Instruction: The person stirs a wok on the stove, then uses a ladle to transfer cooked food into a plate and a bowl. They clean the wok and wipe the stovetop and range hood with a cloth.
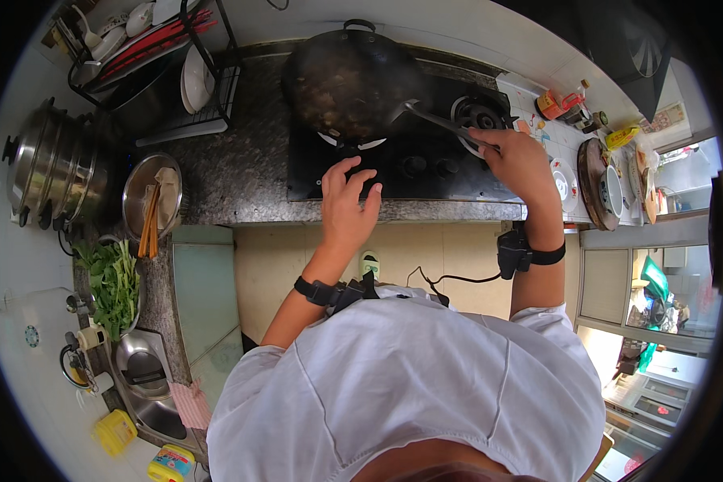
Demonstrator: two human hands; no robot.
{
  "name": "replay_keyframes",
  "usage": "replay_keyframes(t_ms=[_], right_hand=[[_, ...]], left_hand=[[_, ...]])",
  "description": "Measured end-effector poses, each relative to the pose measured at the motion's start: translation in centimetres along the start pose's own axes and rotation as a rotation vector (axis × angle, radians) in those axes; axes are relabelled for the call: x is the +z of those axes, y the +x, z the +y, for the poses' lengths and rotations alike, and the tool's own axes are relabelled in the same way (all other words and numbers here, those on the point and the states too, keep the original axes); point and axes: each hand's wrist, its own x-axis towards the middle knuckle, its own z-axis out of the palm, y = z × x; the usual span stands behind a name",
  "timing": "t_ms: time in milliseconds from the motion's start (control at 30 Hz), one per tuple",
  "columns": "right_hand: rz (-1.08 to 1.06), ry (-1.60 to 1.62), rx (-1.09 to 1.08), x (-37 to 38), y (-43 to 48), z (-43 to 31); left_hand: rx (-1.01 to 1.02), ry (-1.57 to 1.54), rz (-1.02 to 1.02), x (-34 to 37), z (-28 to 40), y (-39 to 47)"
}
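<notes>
A black wok (391, 63) sits on the left burner of a black glass gas hob (397, 181). Browned pieces of food (331, 90) lie in it, and haze hangs over them. My right hand (518, 162) grips the handle of a metal wok spatula (440, 120), whose blade rests at the wok's right side, partly lost in the haze. In front of the wok, my left hand (349, 205) hovers over the hob's front edge, fingers spread and holding nothing. Two dark control knobs (413, 166) are to the right of it.
On the left are a stacked steamer (54, 169), a steel bowl (134, 193) with wooden chopsticks (150, 223), leafy greens (111, 283) and a sink (144, 367). A dish rack (217, 108) stands behind. Sauce bottles (551, 105), a plate (563, 184) and a round chopping board (590, 181) are at right.
</notes>
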Motion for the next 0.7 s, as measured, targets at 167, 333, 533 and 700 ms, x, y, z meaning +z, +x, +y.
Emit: replay_keyframes(t_ms=[167,333,533,700], right_hand=[[0.091,-0.047,0.046,7.6,3.8,-0.4],[0.171,-0.043,0.041,7.4,4.4,0.3],[0.065,-0.073,0.0,4.2,2.1,0.9],[0.062,-0.069,0.004,6.8,3.4,-1.0]], left_hand=[[0.003,0.001,0.006,0.1,0.0,-0.1],[0.024,0.064,0.001,-0.1,0.1,0.1],[0.029,0.044,0.01,0.3,0.0,0.0],[0.017,0.036,0.019,0.2,0.1,0.1]])
